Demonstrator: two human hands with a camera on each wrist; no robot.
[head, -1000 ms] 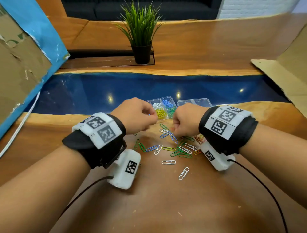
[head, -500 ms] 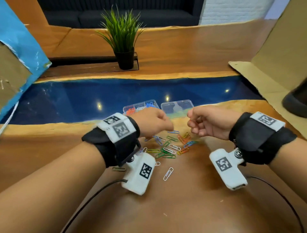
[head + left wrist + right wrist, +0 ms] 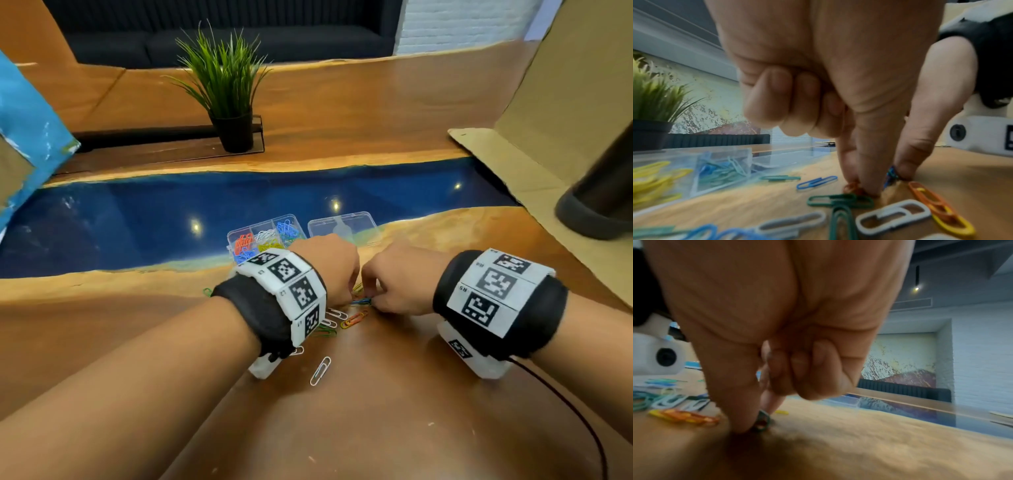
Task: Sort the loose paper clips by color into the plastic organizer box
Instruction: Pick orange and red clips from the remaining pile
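Note:
Loose colored paper clips [image 3: 354, 319] lie on the wooden table between my two hands. In the left wrist view my left hand [image 3: 861, 186] has thumb and forefinger tips down on the table, pinching an orange clip [image 3: 852, 189]; its other fingers are curled. My right hand [image 3: 756, 425] pinches a blue-green clip [image 3: 762, 421] against the table, seen also as the blue-green clip [image 3: 362, 301]. The hands [image 3: 342, 274] [image 3: 378, 296] nearly touch. The clear organizer box [image 3: 234, 236] stands behind them with sorted orange, white, blue and yellow clips.
The box's clear lid [image 3: 344, 224] lies to the right of the box. One white clip [image 3: 320, 370] lies alone nearer me. A potted plant [image 3: 233, 116] stands at the back, cardboard [image 3: 548, 137] on the right, and a dark object [image 3: 596, 212] at the far right.
My right hand has come down and left from beside the pile to the table. My left hand has dropped onto the clips, so the two hands now meet.

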